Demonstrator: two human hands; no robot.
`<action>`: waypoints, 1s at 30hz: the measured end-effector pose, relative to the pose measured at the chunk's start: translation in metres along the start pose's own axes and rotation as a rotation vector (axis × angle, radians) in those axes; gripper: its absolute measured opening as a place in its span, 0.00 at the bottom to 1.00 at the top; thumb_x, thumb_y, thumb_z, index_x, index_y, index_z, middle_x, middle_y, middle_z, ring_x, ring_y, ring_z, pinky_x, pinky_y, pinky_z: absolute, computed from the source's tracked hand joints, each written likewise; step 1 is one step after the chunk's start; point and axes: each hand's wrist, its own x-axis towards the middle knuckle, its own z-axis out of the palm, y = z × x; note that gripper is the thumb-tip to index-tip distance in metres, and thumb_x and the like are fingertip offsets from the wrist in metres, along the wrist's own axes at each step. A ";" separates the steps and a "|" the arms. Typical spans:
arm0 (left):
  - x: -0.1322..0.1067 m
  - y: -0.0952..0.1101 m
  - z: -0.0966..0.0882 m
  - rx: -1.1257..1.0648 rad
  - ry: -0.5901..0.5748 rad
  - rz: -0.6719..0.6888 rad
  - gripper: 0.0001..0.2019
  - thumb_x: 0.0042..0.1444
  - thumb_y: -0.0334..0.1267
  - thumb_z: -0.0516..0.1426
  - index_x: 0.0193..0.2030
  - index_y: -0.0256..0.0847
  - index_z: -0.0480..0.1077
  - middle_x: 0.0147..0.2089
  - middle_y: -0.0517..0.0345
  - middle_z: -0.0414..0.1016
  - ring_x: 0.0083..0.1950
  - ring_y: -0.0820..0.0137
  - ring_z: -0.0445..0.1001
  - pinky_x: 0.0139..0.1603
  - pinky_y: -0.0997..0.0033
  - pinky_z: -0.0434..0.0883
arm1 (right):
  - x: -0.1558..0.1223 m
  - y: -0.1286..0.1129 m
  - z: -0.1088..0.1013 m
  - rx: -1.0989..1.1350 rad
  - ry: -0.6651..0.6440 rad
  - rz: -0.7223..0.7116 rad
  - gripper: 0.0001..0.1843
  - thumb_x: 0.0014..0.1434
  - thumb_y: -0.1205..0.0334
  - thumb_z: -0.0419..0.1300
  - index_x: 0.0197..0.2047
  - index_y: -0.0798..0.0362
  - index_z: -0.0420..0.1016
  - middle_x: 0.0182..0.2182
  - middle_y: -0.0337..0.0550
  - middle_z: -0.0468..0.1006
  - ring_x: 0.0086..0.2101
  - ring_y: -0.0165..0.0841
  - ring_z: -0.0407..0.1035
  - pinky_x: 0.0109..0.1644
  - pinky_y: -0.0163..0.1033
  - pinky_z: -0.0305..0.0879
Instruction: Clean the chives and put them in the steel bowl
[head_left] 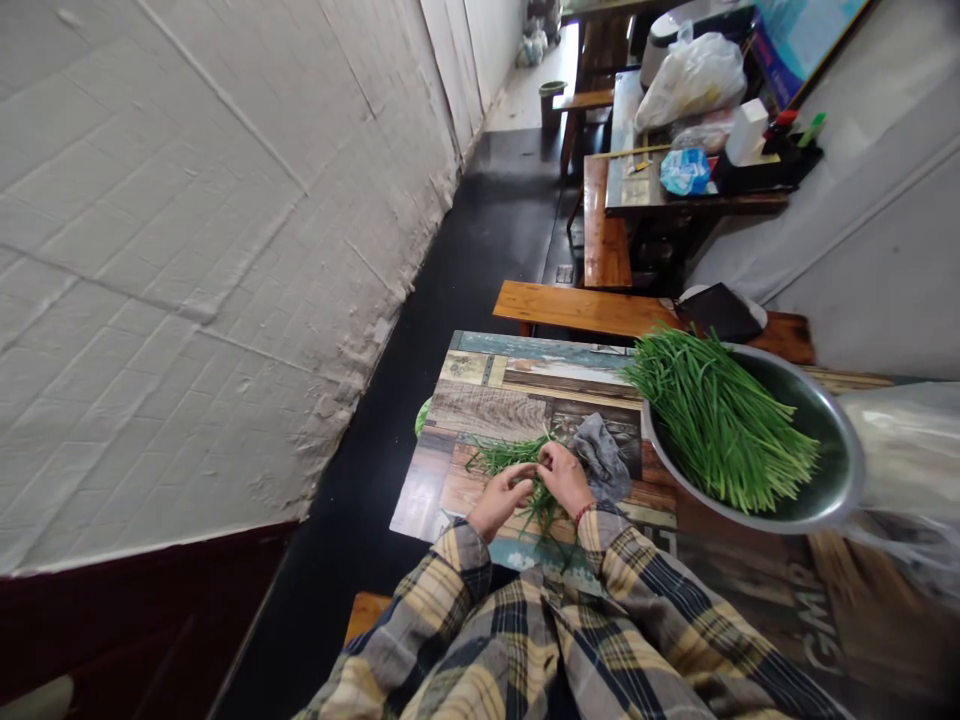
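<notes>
Both hands meet at their fingertips over a loose scatter of garlic chives point(502, 455) on the wood-patterned table point(487, 408). My left hand point(504, 498) is closed, thumb and fingers pinching thin green strands. From the other side my right hand point(564, 478), with a red band at its wrist, pinches at the same strands; the exact grip is partly hidden by the fingers. More loose pieces lie below the hands, near the table's front edge. A crumpled grey cloth point(601, 458) lies just right of my right hand. Further right, a large bunch of chives point(720, 415) fills much of a metal bowl point(838, 470).
Clear plastic bags point(907, 450) lie right of the bowl. A wooden bench point(585, 308) stands behind the table, bearing a dark flat item point(720, 310). Another table point(637, 190) beyond holds a white bag point(697, 80) and a blue packet point(685, 172). A white wall point(187, 250) runs along the left.
</notes>
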 end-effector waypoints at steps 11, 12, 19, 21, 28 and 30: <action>0.024 -0.015 -0.005 0.044 0.092 -0.044 0.27 0.54 0.38 0.59 0.62 0.37 0.64 0.54 0.43 0.71 0.38 0.72 0.74 0.32 0.76 0.69 | -0.024 0.042 -0.058 -0.086 -0.010 0.147 0.16 0.62 0.57 0.48 0.40 0.53 0.75 0.39 0.47 0.79 0.40 0.35 0.72 0.45 0.38 0.65; 0.023 -0.016 -0.007 0.041 0.090 -0.052 0.28 0.54 0.38 0.59 0.62 0.37 0.63 0.53 0.44 0.71 0.37 0.73 0.74 0.32 0.77 0.69 | -0.031 0.049 -0.063 -0.121 -0.025 0.169 0.17 0.63 0.56 0.48 0.38 0.53 0.76 0.38 0.47 0.79 0.39 0.36 0.72 0.44 0.38 0.64; 0.015 -0.026 -0.009 0.062 0.057 -0.068 0.22 0.55 0.40 0.59 0.55 0.33 0.67 0.41 0.48 0.76 0.34 0.73 0.75 0.30 0.78 0.69 | -0.074 0.053 -0.035 -0.343 -0.177 0.225 0.08 0.59 0.61 0.56 0.34 0.52 0.76 0.34 0.47 0.78 0.35 0.36 0.71 0.38 0.36 0.59; 0.012 -0.027 -0.008 0.089 0.055 -0.056 0.20 0.56 0.40 0.57 0.54 0.32 0.67 0.40 0.48 0.76 0.34 0.73 0.76 0.30 0.77 0.70 | -0.073 0.051 -0.024 -0.391 -0.172 0.255 0.07 0.59 0.62 0.56 0.35 0.53 0.75 0.35 0.49 0.77 0.35 0.36 0.71 0.37 0.36 0.58; 0.005 -0.016 -0.001 0.268 0.136 0.104 0.15 0.58 0.37 0.53 0.50 0.33 0.71 0.38 0.49 0.75 0.34 0.71 0.74 0.34 0.72 0.71 | -0.066 0.048 -0.048 -0.404 -0.175 0.215 0.09 0.61 0.63 0.53 0.34 0.52 0.74 0.33 0.44 0.76 0.34 0.32 0.69 0.36 0.35 0.56; 0.004 -0.007 0.008 0.325 0.167 0.200 0.14 0.57 0.36 0.54 0.48 0.37 0.73 0.41 0.50 0.74 0.41 0.68 0.73 0.42 0.69 0.70 | -0.069 0.041 -0.060 -0.397 -0.173 0.169 0.10 0.62 0.62 0.51 0.37 0.51 0.73 0.35 0.43 0.76 0.35 0.32 0.69 0.37 0.35 0.57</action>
